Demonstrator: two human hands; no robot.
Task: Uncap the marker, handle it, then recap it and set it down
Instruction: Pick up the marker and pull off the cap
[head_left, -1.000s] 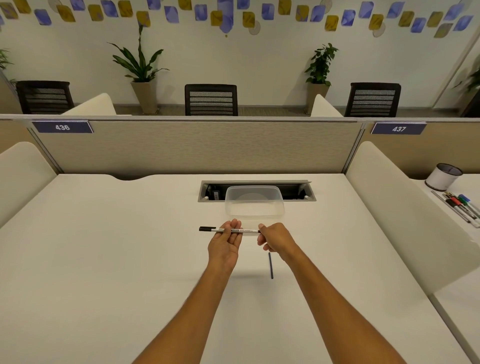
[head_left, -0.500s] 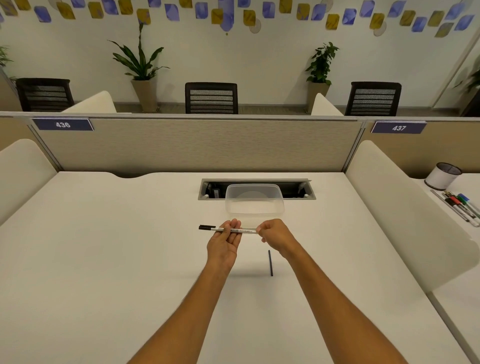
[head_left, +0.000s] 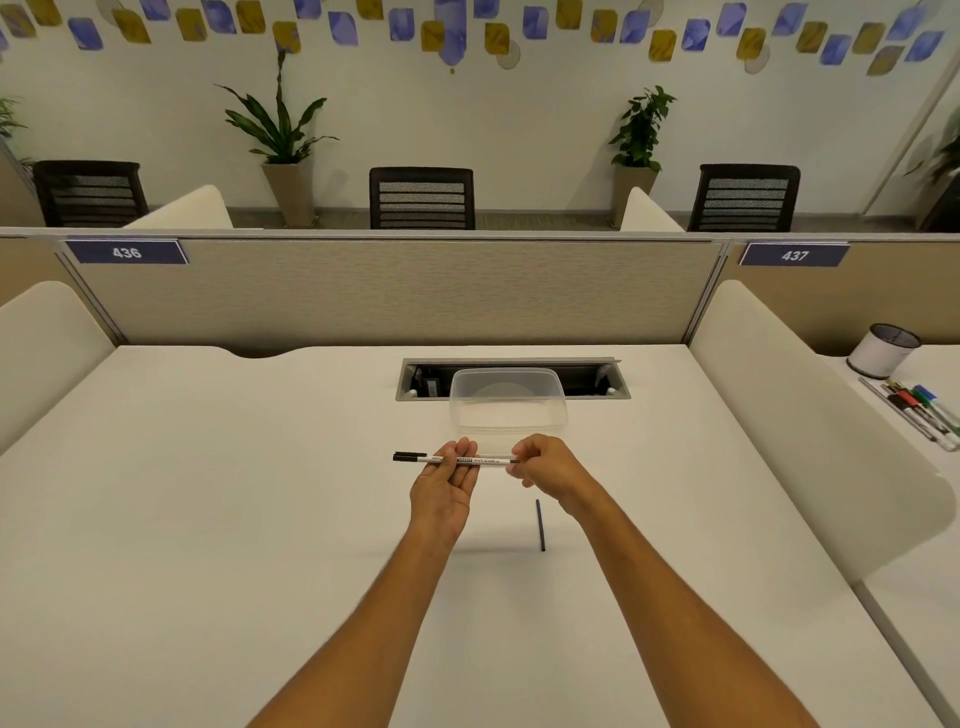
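Head view: my hands share the whiteboard marker (head_left: 456, 460) lying left-right, left hand (head_left: 445, 486) cradling the barrel, right hand (head_left: 545, 464) pinching its right end.

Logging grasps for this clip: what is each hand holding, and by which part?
Both hold the marker: the left hand grips its barrel near the middle, the right hand pinches its right end. The black-capped left end sticks out free.

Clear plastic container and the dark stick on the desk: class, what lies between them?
In the head view, the marker, held by both hands, crosses between container and stick.

Office: numbered cubicle partitions (head_left: 395, 291), desks (head_left: 208, 519).
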